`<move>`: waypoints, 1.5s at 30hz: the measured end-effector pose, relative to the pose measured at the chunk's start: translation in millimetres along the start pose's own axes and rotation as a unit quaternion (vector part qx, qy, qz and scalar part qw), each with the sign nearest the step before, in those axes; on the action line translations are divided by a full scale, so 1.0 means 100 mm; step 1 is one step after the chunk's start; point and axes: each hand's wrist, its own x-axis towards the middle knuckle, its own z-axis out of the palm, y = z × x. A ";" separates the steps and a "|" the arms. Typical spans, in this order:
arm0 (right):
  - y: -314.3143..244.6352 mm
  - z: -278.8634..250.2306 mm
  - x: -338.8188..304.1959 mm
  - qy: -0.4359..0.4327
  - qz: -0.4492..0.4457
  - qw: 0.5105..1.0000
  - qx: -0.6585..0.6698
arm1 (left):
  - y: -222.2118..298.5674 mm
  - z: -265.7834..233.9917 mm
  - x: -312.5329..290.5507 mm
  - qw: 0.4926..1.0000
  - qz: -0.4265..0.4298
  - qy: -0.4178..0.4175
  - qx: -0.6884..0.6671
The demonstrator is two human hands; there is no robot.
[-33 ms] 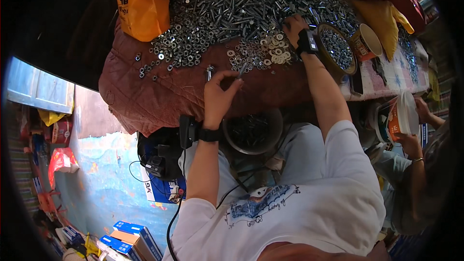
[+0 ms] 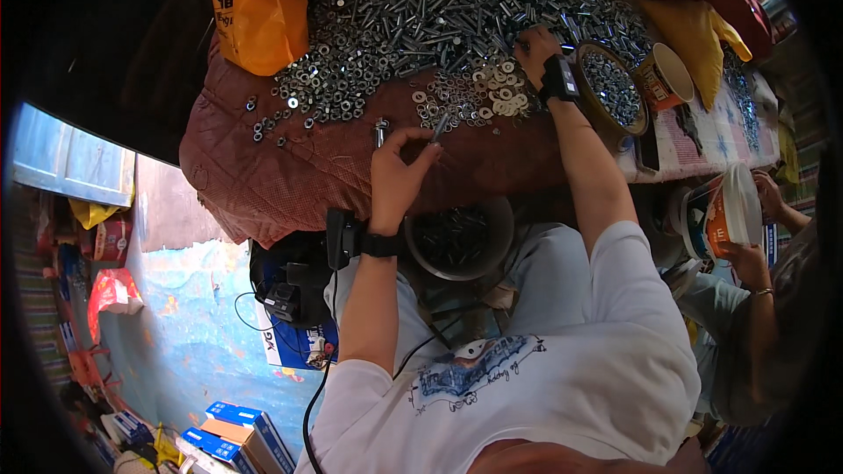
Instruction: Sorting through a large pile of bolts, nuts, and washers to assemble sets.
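My left hand (image 2: 399, 171) is raised over the near edge of the cloth-covered table. Thumb and forefinger pinch a slim metal bolt (image 2: 441, 127) that points up and away. Just beyond that hand, another bolt (image 2: 380, 130) stands on the red cloth. My right hand (image 2: 537, 54) reaches to the near right part of the large pile of bolts (image 2: 430, 9), its fingers curled down among them; what they grip is hidden. Between my hands lie small ring washers (image 2: 446, 98) and larger flat washers (image 2: 505, 92). Hex nuts (image 2: 329, 88) spread out to the left.
A bowl of small metal parts (image 2: 612, 92), a paper tub (image 2: 663, 79) and a yellow bag (image 2: 698, 44) stand at right. An orange bag (image 2: 259, 13) sits back left. Below the table edge is a bucket of dark bolts (image 2: 461, 241). Another person holds a plastic tub (image 2: 733, 211).
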 end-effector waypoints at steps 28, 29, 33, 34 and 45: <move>-1.62 -1.29 -1.25 -0.099 -0.012 0.937 0.335 | 0.20 -0.07 -0.42 0.980 0.129 -0.038 0.147; -1.63 -1.32 -1.28 -0.097 -0.009 0.939 0.331 | 0.21 -0.07 -0.44 0.980 0.131 -0.042 0.144; -1.83 -1.33 -1.39 -0.077 -0.076 0.949 0.296 | 0.23 -0.13 -0.54 0.978 0.138 -0.092 0.130; -1.84 -1.35 -1.44 -0.076 -0.100 0.948 0.292 | 0.23 -0.11 -0.55 0.975 0.159 -0.104 0.118; -2.23 -1.68 -1.95 -0.047 0.036 0.941 0.333 | 0.66 0.01 -1.20 0.965 0.150 -0.135 0.169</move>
